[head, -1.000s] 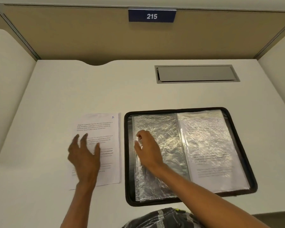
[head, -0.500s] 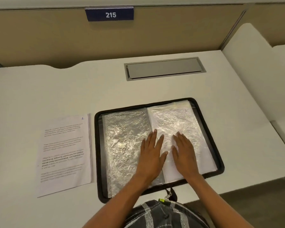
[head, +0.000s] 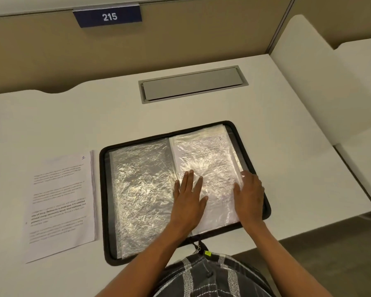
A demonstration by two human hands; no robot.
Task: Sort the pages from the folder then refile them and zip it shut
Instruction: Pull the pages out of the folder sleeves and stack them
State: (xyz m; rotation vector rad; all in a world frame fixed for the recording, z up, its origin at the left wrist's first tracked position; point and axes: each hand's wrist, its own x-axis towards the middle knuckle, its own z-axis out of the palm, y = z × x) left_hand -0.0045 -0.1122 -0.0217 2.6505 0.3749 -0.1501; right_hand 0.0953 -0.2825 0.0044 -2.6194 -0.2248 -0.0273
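Note:
A black zip folder [head: 257, 168] lies open on the white desk, showing crinkled clear sleeves. The left sleeve [head: 139, 189] looks empty; the right sleeve [head: 210, 155] holds a printed page. My left hand [head: 189, 200] presses flat on the right sleeve near the spine, fingers straight. My right hand [head: 250, 198] rests at that sleeve's outer edge, its fingertips at the edge; whether they pinch it I cannot tell. A stack of printed pages [head: 62, 202] lies on the desk left of the folder, untouched. The zip pull [head: 198, 247] hangs at the folder's near edge.
A grey cable hatch [head: 191, 84] is set into the white desk [head: 287, 136] behind the folder. A beige partition with a "215" plate [head: 109, 17] stands at the back. A white divider [head: 330, 86] borders the right side. The desk's near edge is at my lap.
My left hand left the loose pages and moved onto the folder's right sleeve. My right hand crossed from the left sleeve, then slid out to the sleeve's outer edge.

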